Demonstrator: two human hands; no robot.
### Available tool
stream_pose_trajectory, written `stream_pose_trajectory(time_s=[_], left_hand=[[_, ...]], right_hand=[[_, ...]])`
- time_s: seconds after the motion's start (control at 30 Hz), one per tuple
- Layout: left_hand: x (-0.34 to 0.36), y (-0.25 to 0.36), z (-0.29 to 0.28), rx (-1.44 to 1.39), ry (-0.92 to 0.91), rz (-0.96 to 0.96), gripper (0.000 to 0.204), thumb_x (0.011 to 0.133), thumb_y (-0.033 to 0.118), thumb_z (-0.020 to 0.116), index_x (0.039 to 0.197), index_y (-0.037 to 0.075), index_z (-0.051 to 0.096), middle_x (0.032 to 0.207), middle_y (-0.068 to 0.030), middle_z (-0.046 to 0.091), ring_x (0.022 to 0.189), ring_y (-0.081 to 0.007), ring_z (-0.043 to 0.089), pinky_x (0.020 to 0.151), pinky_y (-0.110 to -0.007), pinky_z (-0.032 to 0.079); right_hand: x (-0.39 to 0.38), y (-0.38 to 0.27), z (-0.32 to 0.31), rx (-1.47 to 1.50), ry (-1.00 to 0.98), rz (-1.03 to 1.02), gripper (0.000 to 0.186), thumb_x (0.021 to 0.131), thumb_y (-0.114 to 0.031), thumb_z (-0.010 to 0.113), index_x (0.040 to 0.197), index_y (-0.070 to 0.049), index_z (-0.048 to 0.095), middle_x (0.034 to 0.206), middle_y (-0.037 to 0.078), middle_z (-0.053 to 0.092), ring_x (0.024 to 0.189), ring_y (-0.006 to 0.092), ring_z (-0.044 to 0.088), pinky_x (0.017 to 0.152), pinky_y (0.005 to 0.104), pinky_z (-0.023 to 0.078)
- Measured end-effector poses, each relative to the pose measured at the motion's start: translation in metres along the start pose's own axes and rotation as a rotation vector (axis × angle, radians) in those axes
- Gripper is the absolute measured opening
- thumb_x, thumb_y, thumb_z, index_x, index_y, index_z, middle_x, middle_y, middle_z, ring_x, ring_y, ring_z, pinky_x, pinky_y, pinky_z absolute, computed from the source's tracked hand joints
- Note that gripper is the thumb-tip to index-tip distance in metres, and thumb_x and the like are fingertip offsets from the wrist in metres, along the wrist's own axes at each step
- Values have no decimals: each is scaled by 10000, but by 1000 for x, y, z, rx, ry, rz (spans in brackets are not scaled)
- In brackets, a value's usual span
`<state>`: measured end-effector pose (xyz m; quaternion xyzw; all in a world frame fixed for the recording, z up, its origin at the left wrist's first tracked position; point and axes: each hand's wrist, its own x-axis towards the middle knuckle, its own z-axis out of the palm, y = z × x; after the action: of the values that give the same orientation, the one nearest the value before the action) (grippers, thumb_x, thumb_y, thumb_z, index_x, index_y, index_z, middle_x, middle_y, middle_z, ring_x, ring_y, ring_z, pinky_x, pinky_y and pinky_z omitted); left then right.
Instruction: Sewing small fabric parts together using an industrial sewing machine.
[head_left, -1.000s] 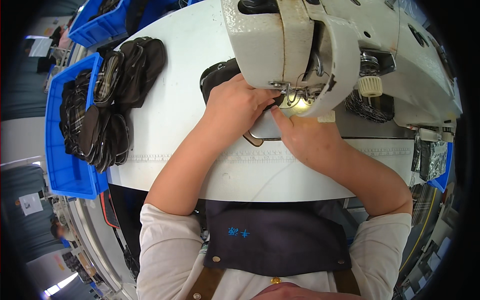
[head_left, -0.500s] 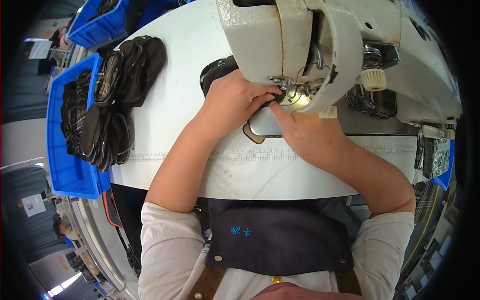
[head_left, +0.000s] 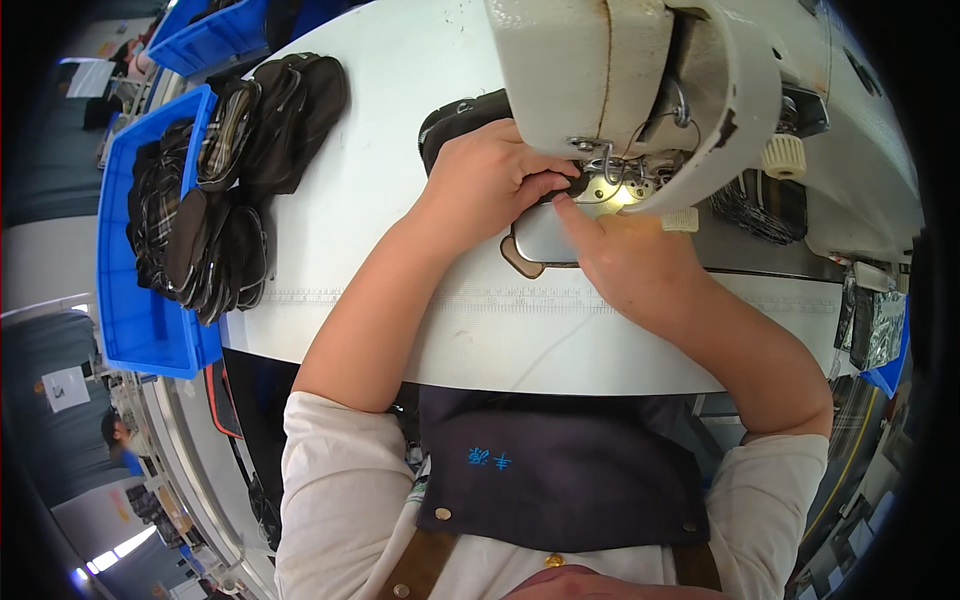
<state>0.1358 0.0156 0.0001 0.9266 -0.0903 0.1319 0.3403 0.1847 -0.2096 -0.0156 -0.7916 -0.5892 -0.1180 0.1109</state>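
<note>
A dark pouch-like fabric piece [head_left: 462,119] with a zipper-like edge lies on the white table, left of the sewing machine's needle area. My left hand [head_left: 488,180] rests over it, thumb and fingers closed on its dark edge beside the metal needle plate [head_left: 600,192]. Close by is my right hand [head_left: 640,258], its index finger stretched toward that edge, near the left thumb; its other fingers are partly hidden behind the machine's guard. The cream sewing machine [head_left: 580,65] stands over the work, its lamp lighting the plate. Most of the fabric is covered by my left hand and the machine head.
At the left, a blue bin [head_left: 150,343] holds dark and plaid pouches, with more stacked pouches [head_left: 300,120] on the white table [head_left: 480,350] beside it. Another blue bin [head_left: 205,40] is farther back. A dark bundle [head_left: 762,208] lies under the machine arm.
My view has shifted slightly, placing the machine farther right in the picture. More of the lit plate shows. My right index fingertip is a little farther from the left thumb.
</note>
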Motion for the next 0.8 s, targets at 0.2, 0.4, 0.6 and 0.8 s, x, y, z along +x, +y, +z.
stream_pose_trajectory(time_s=[0.2, 0.4, 0.6, 0.8], left_hand=[[0, 4, -2, 100, 8, 23, 142, 862, 204, 798, 992, 164, 838, 1002, 1, 773, 963, -232, 714, 797, -349, 582], [-1, 9, 0, 168, 37, -31, 132, 860, 205, 792, 980, 173, 838, 960, 7, 770, 936, -220, 721, 752, -354, 586], [-2, 19, 5, 291, 73, -48, 125, 860, 194, 786, 976, 177, 828, 936, 10, 765, 876, -225, 725, 695, -364, 589], [-2, 24, 8, 353, 91, -54, 112, 874, 188, 772, 977, 172, 815, 916, 11, 743, 862, -227, 721, 681, -375, 586]], right_hand=[[5, -1, -6, -48, -64, 22, 439, 811, -112, 711, 1241, -52, 648, 665, -3, 628, 626, 198, 656, 573, 354, 490], [7, 0, -4, 7, -32, 44, 351, 817, -116, 719, 1159, -67, 660, 665, -1, 631, 625, 199, 657, 571, 357, 497], [3, 3, 1, -42, -88, 39, 347, 807, -109, 724, 1146, -68, 665, 672, -3, 632, 627, 191, 654, 561, 336, 474], [2, 4, 0, -110, -21, 9, 337, 785, -116, 737, 1112, -74, 664, 704, -15, 634, 625, 181, 640, 568, 325, 467]])
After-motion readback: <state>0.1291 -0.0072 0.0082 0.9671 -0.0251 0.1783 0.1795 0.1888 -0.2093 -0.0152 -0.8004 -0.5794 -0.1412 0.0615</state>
